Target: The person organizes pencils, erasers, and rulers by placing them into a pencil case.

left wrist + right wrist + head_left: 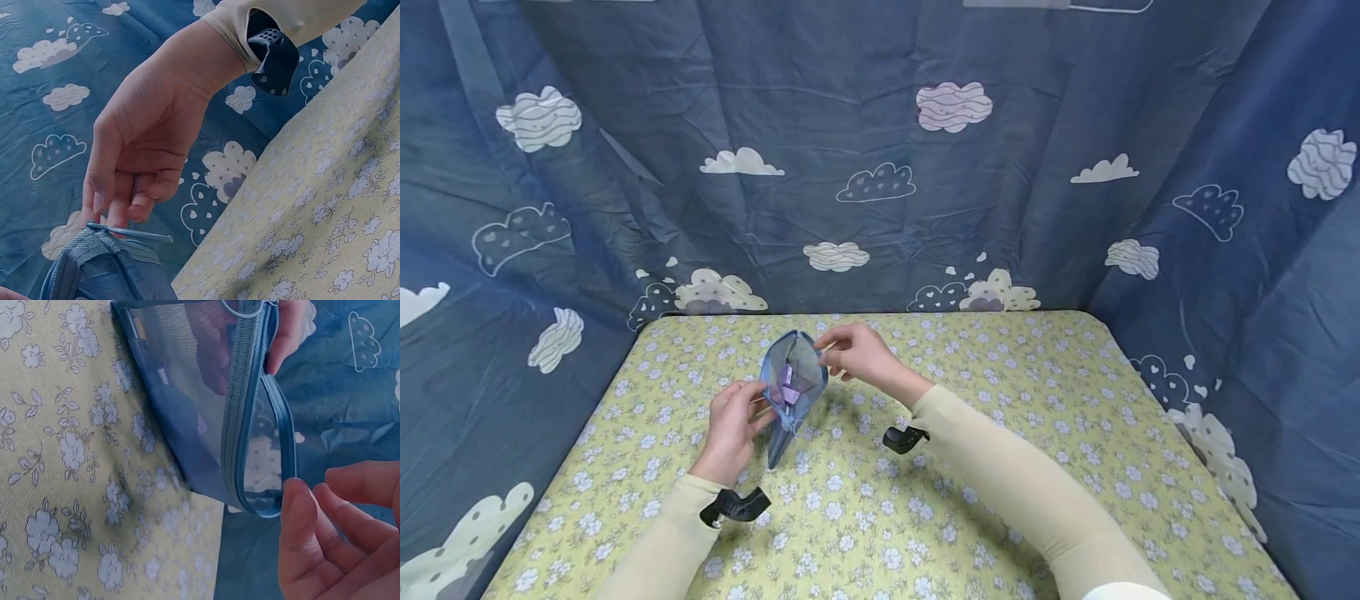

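A blue zippered mesh pouch (808, 404) hangs with its mouth spread apart above the table. Small purple items (788, 385) show inside it. My left hand (733, 425) holds the pouch's near left side, thumb at the rim. At the far right side of the mouth, my right hand (861, 354) pinches the edge between thumb and fingers. In the right wrist view the blue zipper (244, 412) runs along the parted opening, and the right thumb (299, 500) lies against the rim. A thin zipper pull (134, 232) sticks out beside the right fingers in the left wrist view.
A yellow flowered cloth (925, 500) covers the table under both hands. Dark blue curtains (880, 108) with cloud prints stand behind and at both sides. Each wrist carries a black strap mount, such as the right one (905, 439).
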`<state>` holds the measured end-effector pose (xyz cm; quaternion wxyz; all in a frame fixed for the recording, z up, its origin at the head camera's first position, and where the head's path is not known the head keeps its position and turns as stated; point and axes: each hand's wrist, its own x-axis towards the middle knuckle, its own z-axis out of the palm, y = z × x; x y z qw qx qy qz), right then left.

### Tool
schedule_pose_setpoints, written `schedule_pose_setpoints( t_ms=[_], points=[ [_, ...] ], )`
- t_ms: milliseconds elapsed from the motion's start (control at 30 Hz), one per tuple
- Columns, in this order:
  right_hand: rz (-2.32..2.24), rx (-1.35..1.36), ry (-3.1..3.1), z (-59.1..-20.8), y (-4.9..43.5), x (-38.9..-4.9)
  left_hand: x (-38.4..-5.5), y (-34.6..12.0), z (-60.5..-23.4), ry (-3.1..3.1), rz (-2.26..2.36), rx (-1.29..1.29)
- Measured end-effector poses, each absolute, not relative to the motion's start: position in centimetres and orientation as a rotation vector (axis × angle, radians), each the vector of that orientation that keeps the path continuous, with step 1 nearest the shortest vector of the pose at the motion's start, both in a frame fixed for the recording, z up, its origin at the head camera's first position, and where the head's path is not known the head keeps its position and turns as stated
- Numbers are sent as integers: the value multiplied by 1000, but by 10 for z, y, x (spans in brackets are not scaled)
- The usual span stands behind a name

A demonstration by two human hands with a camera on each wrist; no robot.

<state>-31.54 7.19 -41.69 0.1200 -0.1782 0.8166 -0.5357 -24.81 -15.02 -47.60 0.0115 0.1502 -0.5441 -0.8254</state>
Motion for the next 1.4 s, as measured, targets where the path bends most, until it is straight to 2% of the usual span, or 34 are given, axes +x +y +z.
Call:
schedule_pose_setpoints(
  t_ms=[600, 1400],
  points=[
    [-1397, -581, 2497, -402, 108, -306, -247, -150, -477, -1678, -2601, 462],
    [-1321, -545, 2621, -405, 162, -290, -248, -144, -475, -1742, -2566, 401]
  ],
)
